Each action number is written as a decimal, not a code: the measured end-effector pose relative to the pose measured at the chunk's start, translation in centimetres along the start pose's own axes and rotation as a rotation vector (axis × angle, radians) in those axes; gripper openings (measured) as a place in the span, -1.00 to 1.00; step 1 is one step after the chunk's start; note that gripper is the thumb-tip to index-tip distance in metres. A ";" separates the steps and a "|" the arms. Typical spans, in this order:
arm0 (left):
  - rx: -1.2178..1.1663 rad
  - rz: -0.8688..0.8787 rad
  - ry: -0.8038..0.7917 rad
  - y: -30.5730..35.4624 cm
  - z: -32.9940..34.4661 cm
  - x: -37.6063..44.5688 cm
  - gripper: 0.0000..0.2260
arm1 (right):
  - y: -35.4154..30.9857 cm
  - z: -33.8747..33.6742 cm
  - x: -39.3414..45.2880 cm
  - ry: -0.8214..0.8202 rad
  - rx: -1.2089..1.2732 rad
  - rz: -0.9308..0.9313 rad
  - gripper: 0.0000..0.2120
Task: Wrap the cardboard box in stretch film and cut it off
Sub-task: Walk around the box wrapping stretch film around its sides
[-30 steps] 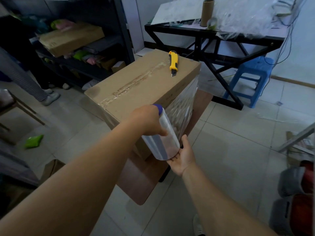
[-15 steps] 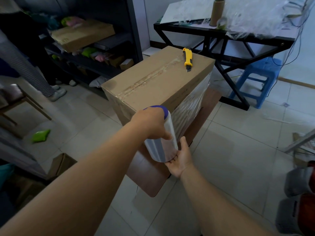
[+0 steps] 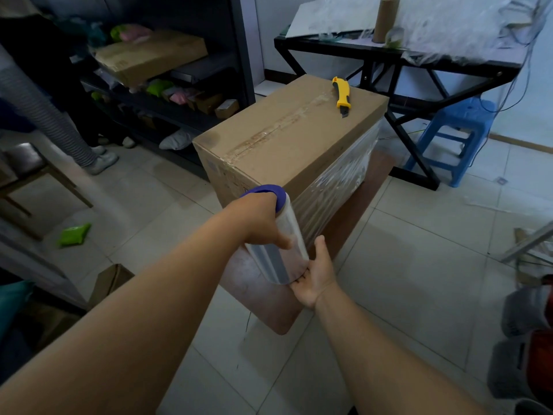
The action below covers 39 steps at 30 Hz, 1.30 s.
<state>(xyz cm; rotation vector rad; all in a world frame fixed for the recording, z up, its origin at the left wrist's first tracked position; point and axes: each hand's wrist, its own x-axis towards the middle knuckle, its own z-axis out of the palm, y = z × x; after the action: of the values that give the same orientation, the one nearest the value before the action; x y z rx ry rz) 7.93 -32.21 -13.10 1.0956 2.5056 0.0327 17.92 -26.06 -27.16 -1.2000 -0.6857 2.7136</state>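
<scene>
Your left hand (image 3: 257,223) grips the top of the stretch film roll (image 3: 279,244); your right hand (image 3: 317,272) cups its base. Film covers the right side of the cardboard box (image 3: 287,139), centre on a low table (image 3: 269,298). Knife (image 3: 342,95) lies on the box's far end.

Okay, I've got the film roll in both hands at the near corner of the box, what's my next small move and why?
Probably carry the roll leftward around the near corner: film shows only on the cardboard box's right side, the near end looks bare, and the left hand and right hand grip its ends.
</scene>
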 end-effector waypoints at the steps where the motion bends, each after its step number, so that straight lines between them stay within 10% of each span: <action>1: -0.005 0.000 0.008 -0.2 0.0 -0.1 -0.59 | 0.2 0.2 0.1 0.000 -0.002 0.001 -0.27; 39: -0.032 -0.018 -0.066 -8.3 -1.7 3.6 -0.54 | 4.0 6.4 6.3 0.106 0.208 0.115 -0.31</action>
<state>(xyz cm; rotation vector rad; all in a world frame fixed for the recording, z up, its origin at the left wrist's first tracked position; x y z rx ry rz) -0.69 -35.17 -14.35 1.0440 2.4475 0.0306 9.35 -30.35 -29.38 -1.3555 -0.3213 2.7047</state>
